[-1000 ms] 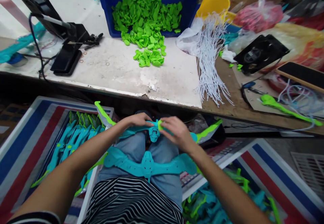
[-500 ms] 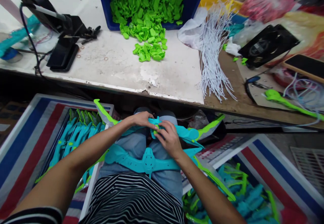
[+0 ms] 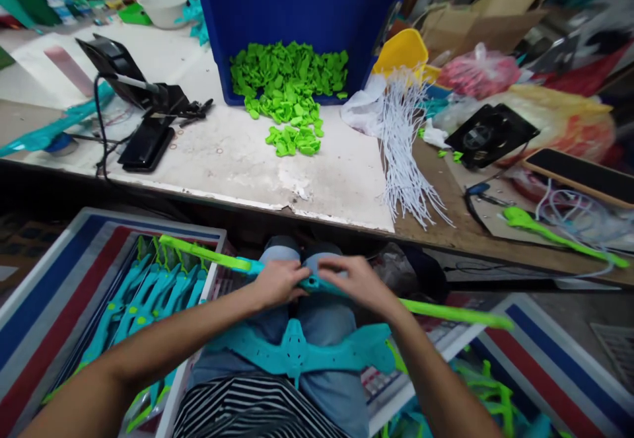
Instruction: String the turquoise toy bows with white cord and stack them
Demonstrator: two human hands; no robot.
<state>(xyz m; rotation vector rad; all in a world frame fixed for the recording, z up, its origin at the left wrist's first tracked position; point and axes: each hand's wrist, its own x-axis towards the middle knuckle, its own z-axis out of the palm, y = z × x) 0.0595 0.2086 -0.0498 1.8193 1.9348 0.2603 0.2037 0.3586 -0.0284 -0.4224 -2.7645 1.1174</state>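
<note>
A teal toy bow [image 3: 313, 284] with lime-green limbs lies across above my knees, seen nearly edge-on. My left hand [image 3: 281, 284] is closed around it just left of its middle, thumb and fingertips by the centre. On the other side, my right hand [image 3: 357, 284] rests over the bow, fingers stretched apart and slightly blurred. Whether its fingertips press on the bow is unclear. A second teal bow body [image 3: 296, 352] lies across my lap, nearer to me, with a green limb partly behind my right forearm.
Beyond the table edge, small green plastic parts [image 3: 294, 141] spill from a blue bin [image 3: 307, 2]. White cords [image 3: 403, 154] hang at the right near a fan [image 3: 488, 135] and phone [image 3: 584, 174]. Striped-lined crates [image 3: 64, 286] with bows flank my legs.
The bow has turned from showing its face to nearly edge-on. My right fingers have come away from the green piece at its centre and spread. My view has tipped upward.
</note>
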